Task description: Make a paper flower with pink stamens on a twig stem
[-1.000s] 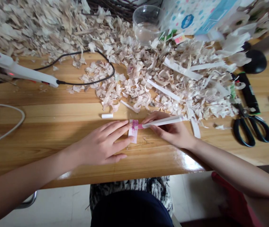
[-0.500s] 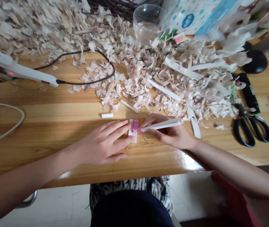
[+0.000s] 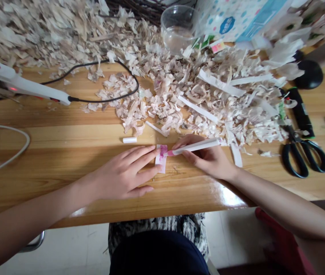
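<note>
A small white paper piece [image 3: 162, 162] lies on the wooden table, its upper part coloured purple-pink. My left hand [image 3: 124, 172] rests flat with fingers stretched out, and its fingertips press on the paper's left side. In my right hand [image 3: 211, 162] is a white felt-tip pen [image 3: 198, 146] with a pink front end, held in a closed grip. The pen slants down to the left, its tip at the coloured patch. Just above the left fingers lies a short white pen cap [image 3: 129, 140].
Dry papery peelings [image 3: 162, 95] cover the table's back, with white paper strips [image 3: 198, 109] among them. Black-handled scissors [image 3: 305, 156] lie at right. A white corded device [image 3: 28, 84] is at left. A clear plastic cup [image 3: 178, 28] stands at the back.
My right hand and the pen have shifted slightly up, and more of the pen's pink end shows. The left hand and the paper have stayed in place.
</note>
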### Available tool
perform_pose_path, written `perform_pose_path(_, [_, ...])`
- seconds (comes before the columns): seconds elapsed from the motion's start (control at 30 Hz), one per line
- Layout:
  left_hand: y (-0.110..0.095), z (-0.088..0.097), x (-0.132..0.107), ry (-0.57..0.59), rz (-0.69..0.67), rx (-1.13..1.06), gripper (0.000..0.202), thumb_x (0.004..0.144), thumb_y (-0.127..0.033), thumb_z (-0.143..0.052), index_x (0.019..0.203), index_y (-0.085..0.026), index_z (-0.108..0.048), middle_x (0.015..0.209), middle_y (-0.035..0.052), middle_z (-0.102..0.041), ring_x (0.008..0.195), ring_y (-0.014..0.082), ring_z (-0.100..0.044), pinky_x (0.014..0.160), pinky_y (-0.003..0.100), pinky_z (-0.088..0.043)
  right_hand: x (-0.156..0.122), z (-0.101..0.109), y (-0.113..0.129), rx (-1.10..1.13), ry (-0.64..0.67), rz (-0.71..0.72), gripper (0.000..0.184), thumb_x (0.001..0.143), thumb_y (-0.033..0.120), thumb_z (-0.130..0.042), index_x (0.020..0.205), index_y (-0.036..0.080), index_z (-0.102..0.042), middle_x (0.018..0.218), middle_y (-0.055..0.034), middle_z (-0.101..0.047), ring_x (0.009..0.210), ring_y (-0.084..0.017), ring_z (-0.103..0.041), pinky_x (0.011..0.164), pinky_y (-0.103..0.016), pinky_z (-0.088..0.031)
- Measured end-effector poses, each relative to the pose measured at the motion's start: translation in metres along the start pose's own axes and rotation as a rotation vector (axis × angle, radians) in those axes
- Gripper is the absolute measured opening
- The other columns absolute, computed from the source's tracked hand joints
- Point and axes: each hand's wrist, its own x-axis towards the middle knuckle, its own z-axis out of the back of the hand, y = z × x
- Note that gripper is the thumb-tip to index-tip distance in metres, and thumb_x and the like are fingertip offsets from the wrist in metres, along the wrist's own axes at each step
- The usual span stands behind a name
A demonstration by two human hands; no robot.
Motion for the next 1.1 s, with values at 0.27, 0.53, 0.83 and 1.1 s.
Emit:
perform_pose_path(0.27, [-0.0001,0.0000,-0.0010,0.003,-0.007,0.002,0.042,0.092,-0.041,-0.045,0.121,-0.013,-0.055,0.135,0.0215,-0.047,0.130,0.0345,-0.039,0.102,0.050,-0.041,0.0006,-0.0010,0.0008,-0.001,0.045,0.003,0.017,0.091,0.030,-0.052,0.096,0.017,-0.063,0.088,-0.0065,-0.065,0.083,-0.017,-0.061,0.068,-0.028,-0.049])
perform_pose_path(0.53, [-0.0002,0.0017,0.0014,0.002,0.005,0.005,0.039,0.093,-0.040,-0.041,0.118,-0.014,-0.058,0.131,0.0197,-0.047,0.123,0.0319,-0.044,0.100,0.048,-0.043,0.0001,0.0010,0.0006,0.001,0.084,0.083,0.014,0.088,0.015,-0.053,0.097,0.015,-0.063,0.092,-0.0066,-0.065,0.083,-0.015,-0.062,0.070,-0.026,-0.050])
perform_pose_path(0.83, [0.0003,0.0022,0.0020,0.006,-0.028,0.046,0.041,0.094,-0.041,-0.038,0.119,-0.014,-0.057,0.122,0.0146,-0.056,0.117,0.0289,-0.048,0.101,0.046,-0.041,0.0010,0.0001,-0.0002,0.017,0.022,0.047,0.013,0.090,0.020,-0.052,0.096,0.016,-0.062,0.090,-0.0067,-0.065,0.083,-0.016,-0.061,0.070,-0.027,-0.049])
perform_pose_path(1.1, [0.0002,0.0015,0.0016,-0.002,-0.026,0.050,0.042,0.094,-0.041,-0.037,0.119,-0.014,-0.057,0.122,0.0147,-0.056,0.117,0.0291,-0.048,0.100,0.046,-0.042,0.0007,-0.0003,-0.0003,0.011,0.012,0.013,0.014,0.091,0.024,-0.052,0.097,0.016,-0.062,0.090,-0.0071,-0.065,0.085,-0.018,-0.061,0.070,-0.028,-0.048])
